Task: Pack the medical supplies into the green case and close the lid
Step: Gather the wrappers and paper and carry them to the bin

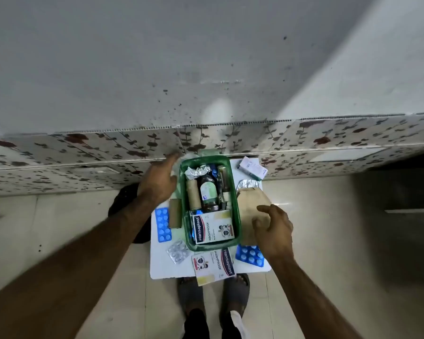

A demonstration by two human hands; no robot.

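The open green case (pixel 237 216) sits on a small white table (pixel 157 270). Inside lie a brown bottle (pixel 208 192), a beige bandage roll (pixel 193 194), foil strips and a Hansaplast box (pixel 212 227). My left hand (pixel 158 178) hovers open beside the case's far left corner. My right hand (pixel 274 228) rests with spread fingers on a brown paper packet (pixel 251 201) right of the case. Around the case lie two blue pill strips (pixel 162 223) (pixel 249 255), a silver blister pack (pixel 178 250), another roll (pixel 175 213), a second Hansaplast box (pixel 214 264) and a white carton (pixel 252 167). I cannot see the lid clearly.
A floral-patterned ledge (pixel 328 140) runs along the wall just behind the table. A dark object (pixel 125 199) stands on the floor left of the table. My feet in grey sandals (pixel 213 292) are at the table's front edge.
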